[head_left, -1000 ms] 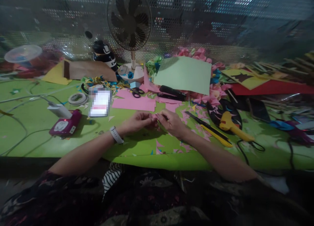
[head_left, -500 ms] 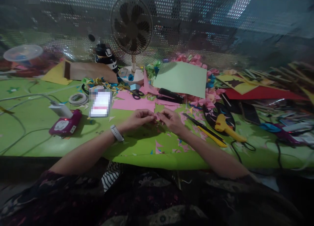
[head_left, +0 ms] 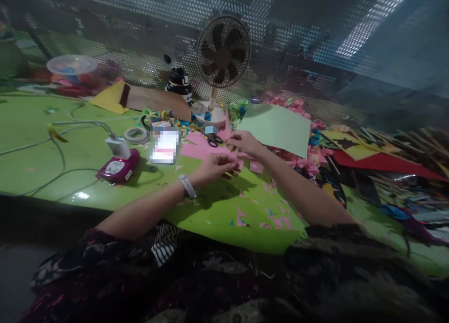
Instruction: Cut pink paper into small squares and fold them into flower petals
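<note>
My left hand [head_left: 220,166] is over the green table with its fingers curled together. A small pink paper piece [head_left: 240,163] shows at its fingertips, partly hidden by them. Further forward, my right hand [head_left: 245,144] stretches across above pink paper, its fingers bent and slightly apart, with nothing visible in them. Just left of those fingertips lie black-handled scissors [head_left: 214,140] on a pink paper sheet [head_left: 196,151]. Pink and blue paper scraps [head_left: 242,216] are scattered nearer my body.
A phone [head_left: 165,146], a tape roll [head_left: 136,135] and a purple power adapter [head_left: 119,168] with cables are at left. Behind stand a fan [head_left: 223,52] and a dark bottle [head_left: 178,85]. A pale green sheet [head_left: 277,126] leans on pink paper flowers; sticks and red paper [head_left: 382,165] lie right.
My hands have come apart from their shared pinch on the pink piece. My right hand has moved forward and left toward the scissors. The camera view has turned left and tilted.
</note>
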Motion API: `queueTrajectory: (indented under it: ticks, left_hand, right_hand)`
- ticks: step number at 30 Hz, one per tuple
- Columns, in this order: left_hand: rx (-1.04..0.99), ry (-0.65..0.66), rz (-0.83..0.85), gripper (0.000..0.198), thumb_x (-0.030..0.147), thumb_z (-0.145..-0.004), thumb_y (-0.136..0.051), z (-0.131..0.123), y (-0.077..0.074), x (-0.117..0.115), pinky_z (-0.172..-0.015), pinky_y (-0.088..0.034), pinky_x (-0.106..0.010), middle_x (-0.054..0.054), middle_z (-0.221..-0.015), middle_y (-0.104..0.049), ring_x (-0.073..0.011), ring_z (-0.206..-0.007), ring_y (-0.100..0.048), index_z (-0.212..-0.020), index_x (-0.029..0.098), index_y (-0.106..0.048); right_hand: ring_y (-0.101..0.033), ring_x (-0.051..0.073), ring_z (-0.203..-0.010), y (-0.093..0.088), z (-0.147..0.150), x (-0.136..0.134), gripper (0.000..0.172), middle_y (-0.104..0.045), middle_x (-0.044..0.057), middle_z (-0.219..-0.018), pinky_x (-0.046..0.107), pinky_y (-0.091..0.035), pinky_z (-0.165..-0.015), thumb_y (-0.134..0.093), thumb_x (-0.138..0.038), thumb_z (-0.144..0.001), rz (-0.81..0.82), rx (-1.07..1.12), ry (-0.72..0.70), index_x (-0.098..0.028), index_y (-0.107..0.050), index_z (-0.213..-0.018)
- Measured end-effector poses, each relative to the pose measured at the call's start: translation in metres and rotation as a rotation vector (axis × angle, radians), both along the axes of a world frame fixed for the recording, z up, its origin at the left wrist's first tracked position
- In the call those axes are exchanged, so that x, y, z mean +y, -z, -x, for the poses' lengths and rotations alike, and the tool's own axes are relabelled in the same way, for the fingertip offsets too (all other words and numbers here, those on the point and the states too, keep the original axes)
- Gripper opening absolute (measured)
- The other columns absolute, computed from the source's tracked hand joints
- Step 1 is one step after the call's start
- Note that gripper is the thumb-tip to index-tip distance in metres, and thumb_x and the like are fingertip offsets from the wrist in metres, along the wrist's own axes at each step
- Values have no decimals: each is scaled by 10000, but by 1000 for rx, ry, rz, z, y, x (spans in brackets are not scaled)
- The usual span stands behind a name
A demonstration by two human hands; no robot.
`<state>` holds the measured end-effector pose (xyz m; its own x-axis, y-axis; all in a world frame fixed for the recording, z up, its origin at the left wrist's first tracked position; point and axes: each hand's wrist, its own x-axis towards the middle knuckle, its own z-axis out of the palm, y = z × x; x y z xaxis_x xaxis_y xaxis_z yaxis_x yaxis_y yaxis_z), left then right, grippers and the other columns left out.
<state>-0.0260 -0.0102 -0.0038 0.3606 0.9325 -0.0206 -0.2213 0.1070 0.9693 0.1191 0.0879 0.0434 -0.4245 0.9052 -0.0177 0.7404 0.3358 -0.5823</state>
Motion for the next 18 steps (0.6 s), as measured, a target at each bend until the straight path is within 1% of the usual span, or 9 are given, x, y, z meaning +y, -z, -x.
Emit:
queueTrajectory:
  ticks: [1, 2, 4, 6, 8, 12, 15, 18]
  left_hand:
    - [1, 25, -4, 173, 256, -856, -770, 0, 1, 0, -675, -580, -268, -97, -930, -768, -138, -747, -723, -905, 115, -683]
    - [1, 43, -11, 175, 256, -848, -777, -1, 3, 1, -674, -581, -268, -95, -931, -767, -140, -750, -724, -894, 116, -683]
    - [6, 64, -23, 174, 253, -844, -781, -2, 7, 2, -655, -576, -251, -91, -920, -759, -142, -762, -728, -887, 117, -681]
    - [10, 75, -20, 167, 247, -856, -768, -3, 11, 3, -632, -568, -235, -97, -914, -752, -143, -768, -731, -890, 113, -674]
    - [8, 89, -7, 161, 243, -872, -752, -4, 13, 3, -628, -569, -239, -108, -919, -750, -143, -760, -731, -892, 108, -665]
    - [4, 131, 8, 199, 266, -863, -764, -5, 15, 4, -630, -575, -251, -105, -882, -746, -136, -714, -719, -880, 99, -657]
    - [0, 150, 1, 285, 339, -821, -802, -5, 15, 5, -637, -576, -250, -101, -857, -743, -139, -712, -718, -870, 97, -660]
    - [0, 157, -6, 336, 390, -793, -821, -4, 15, 4, -660, -581, -256, -94, -840, -740, -134, -710, -713, -863, 99, -667]
  right_hand:
    - [-685, 137, -756, 1, 13, 9, 164, -761, 77, -938, 214, -500, -658, -571, -267, -949, -70, -204, -50, -145, -680, -958]
    - [-704, 168, -848, 3, 25, 17, 152, -766, 92, -989, 226, -508, -716, -603, -245, -921, -104, -307, -68, -142, -694, -984]
    - [-696, 253, -1022, 8, 46, 30, 214, -753, 148, -1096, 274, -511, -816, -677, -257, -859, -155, -439, -76, -127, -708, -1027]
    - [-673, 323, -1101, 14, 60, 39, 320, -728, 217, -1154, 324, -510, -864, -721, -285, -812, -177, -518, -69, -95, -710, -1069]
    - [-674, 352, -1099, 16, 70, 46, 396, -717, 256, -1159, 347, -515, -871, -741, -291, -776, -184, -592, -70, -63, -709, -1099]
    - [-687, 345, -1072, 15, 83, 54, 464, -714, 260, -1165, 334, -531, -850, -767, -249, -719, -175, -678, -88, -34, -717, -1127]
    - [-697, 328, -1039, 13, 90, 60, 448, -741, 247, -1080, 312, -540, -828, -777, -190, -695, -139, -723, -95, -8, -730, -1102]
    - [-721, 313, -930, 12, 95, 65, 378, -768, 211, -960, 324, -558, -800, -788, -150, -670, -86, -746, -104, -21, -757, -1023]
